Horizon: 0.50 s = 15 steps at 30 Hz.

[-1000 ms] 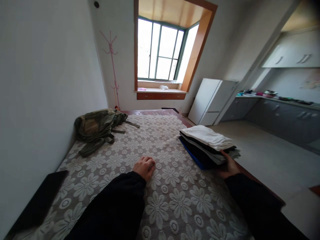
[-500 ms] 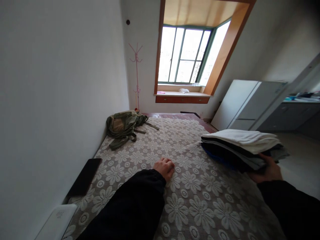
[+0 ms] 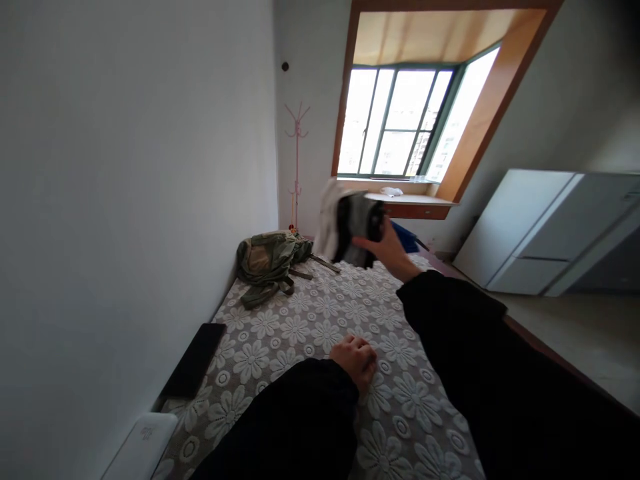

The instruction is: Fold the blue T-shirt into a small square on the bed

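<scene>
My right hand [image 3: 387, 252] grips a stack of folded clothes [image 3: 357, 223] in white, black and grey, lifted above the far part of the bed-like surface. The stack is tilted on edge and smeared by motion, with a blue piece [image 3: 405, 237] showing behind the hand. Its thumb lies across the grey and black layers. Lower down, my left hand [image 3: 355, 360] rests on the flower-patterned cover [image 3: 325, 310] with its fingers curled in and nothing visible in them.
A green backpack [image 3: 273, 260] lies by the left wall, its straps trailing on the cover. Nearer along that wall are a dark flat object [image 3: 195, 360] and a white box-like device [image 3: 143, 443]. A pink coat rack [image 3: 297, 153], a window and a white fridge [image 3: 520, 227] stand beyond.
My right hand has carried the folded clothes from the right edge to the far middle, turning them on edge. My left hand stays on the cover; the view has shifted slightly.
</scene>
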Tool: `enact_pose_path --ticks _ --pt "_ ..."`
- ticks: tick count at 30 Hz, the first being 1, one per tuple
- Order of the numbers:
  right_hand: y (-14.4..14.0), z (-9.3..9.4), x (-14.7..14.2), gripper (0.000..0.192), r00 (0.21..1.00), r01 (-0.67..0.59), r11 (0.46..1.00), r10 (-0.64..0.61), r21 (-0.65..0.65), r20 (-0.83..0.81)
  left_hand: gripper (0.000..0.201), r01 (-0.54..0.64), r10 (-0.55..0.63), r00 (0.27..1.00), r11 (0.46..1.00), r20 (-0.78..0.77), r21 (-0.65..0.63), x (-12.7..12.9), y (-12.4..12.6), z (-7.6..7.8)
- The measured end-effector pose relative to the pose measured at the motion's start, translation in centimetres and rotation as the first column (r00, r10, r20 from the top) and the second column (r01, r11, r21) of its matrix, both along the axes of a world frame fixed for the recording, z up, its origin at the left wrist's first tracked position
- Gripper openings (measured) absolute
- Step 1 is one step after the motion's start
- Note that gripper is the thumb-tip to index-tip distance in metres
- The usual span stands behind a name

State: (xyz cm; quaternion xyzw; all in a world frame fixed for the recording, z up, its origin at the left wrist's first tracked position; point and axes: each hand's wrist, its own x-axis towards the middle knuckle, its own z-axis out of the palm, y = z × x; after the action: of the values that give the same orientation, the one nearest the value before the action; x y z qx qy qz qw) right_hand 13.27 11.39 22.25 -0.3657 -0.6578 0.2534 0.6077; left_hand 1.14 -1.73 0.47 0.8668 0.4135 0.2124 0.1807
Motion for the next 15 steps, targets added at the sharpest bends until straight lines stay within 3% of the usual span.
enact_pose_path --ticks 2,4,7,10,12,15 --pt "0.0 -0.1 -5.0 0.088 0.979 -0.102 0.995 0.103 -0.016 0.176 0.022 -0.001 0.001 1.0 1.0 0.018 -0.006 0.0 0.0 -0.1" --pt "-0.1 -0.7 -8.2 0.078 0.962 -0.156 0.988 0.147 0.018 0.228 0.023 -0.013 0.013 1.0 1.0 0.023 -0.014 0.0 0.0 -0.1" --pt "0.1 -2.6 -9.9 0.052 0.946 -0.218 0.975 0.202 0.037 0.254 0.027 -0.021 0.022 1.0 1.0 0.019 -0.019 0.0 0.1 -0.2" --pt "1.2 -5.9 -9.9 0.035 0.912 -0.206 0.978 0.207 -0.04 0.353 0.029 -0.016 0.016 1.0 1.0 0.013 -0.021 0.2 0.3 -0.6" --pt "2.0 -8.7 -10.0 0.039 0.883 -0.197 0.975 0.223 -0.106 0.412 0.027 -0.038 0.038 0.999 0.998 0.011 -0.044 0.4 0.5 -1.0" --pt "2.7 -12.9 -10.6 0.076 0.815 -0.205 0.963 0.267 -0.175 0.514 0.023 -0.065 0.074 0.994 0.991 0.076 -0.113 0.6 0.8 -1.7"
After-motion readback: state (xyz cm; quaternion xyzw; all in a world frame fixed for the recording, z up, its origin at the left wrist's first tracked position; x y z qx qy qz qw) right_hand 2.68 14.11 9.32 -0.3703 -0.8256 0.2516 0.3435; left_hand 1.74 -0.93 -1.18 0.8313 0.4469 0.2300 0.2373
